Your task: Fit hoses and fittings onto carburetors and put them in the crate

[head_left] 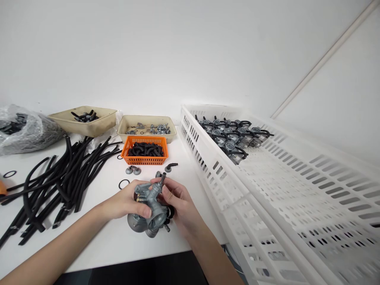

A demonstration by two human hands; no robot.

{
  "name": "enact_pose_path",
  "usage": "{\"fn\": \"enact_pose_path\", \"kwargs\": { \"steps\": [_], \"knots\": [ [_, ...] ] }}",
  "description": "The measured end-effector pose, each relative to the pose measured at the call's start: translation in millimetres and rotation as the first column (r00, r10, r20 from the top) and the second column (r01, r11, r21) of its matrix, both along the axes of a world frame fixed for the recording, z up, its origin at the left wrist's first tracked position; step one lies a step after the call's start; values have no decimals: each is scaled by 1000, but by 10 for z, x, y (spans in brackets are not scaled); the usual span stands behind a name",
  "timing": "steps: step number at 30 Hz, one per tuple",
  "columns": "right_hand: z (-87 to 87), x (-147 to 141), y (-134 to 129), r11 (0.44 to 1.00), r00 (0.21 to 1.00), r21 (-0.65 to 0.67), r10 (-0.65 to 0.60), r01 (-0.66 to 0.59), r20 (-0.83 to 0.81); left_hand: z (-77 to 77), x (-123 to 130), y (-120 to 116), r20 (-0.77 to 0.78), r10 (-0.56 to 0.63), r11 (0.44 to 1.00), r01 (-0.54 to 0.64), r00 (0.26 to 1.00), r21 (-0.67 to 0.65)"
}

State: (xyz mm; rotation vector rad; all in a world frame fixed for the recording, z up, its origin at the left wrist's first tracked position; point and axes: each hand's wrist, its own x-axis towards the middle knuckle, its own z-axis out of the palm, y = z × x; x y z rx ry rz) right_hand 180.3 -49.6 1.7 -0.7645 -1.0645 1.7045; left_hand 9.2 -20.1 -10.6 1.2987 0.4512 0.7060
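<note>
A grey metal carburetor [156,213] is held up over the front of the white table, between both hands. My left hand [130,204] grips its left side, thumb across the body near a brass screw. From the right, my right hand [181,202] is closed around the other side, its thumb by the upright nozzle at the top. The right fingertips are partly hidden behind the carburetor. Beyond the hands lie two small grey caps [133,170], a black elbow tube [171,167] on a grey cap, and a black rubber ring [124,183].
Black hoses [63,180] spread over the table's left side beside a plastic bag of parts [29,130]. An orange basket [145,160] holds black elbow tubes. Behind it stand two beige trays [173,136] of small parts. Right, a white crate [204,166] holds several carburetors [230,147].
</note>
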Motion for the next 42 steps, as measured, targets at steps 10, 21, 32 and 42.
{"fn": "enact_pose_path", "kwargs": {
  "steps": [10, 21, 32, 42],
  "knots": [
    [-39, -5, 25, 1000, 1000, 6, -16, 16, 5, -22, 8, 15, 7, -1, 1000, 1, 1000, 9],
    [-37, -8, 38, 999, 999, 15, -33, 33, 14, -25, 15, 17, 9, 10, 1000, -10, 1000, -8],
    [-65, -18, 58, 998, 998, 0, -63, 63, 4, -7, 24, 7, -1, 30, 1000, -30, 1000, -3],
    [-48, -22, 46, 997, 997, 1, -79, 79, 20, -14, 28, -2, 14, 15, 1000, -14, 1000, -26]
  ]
}}
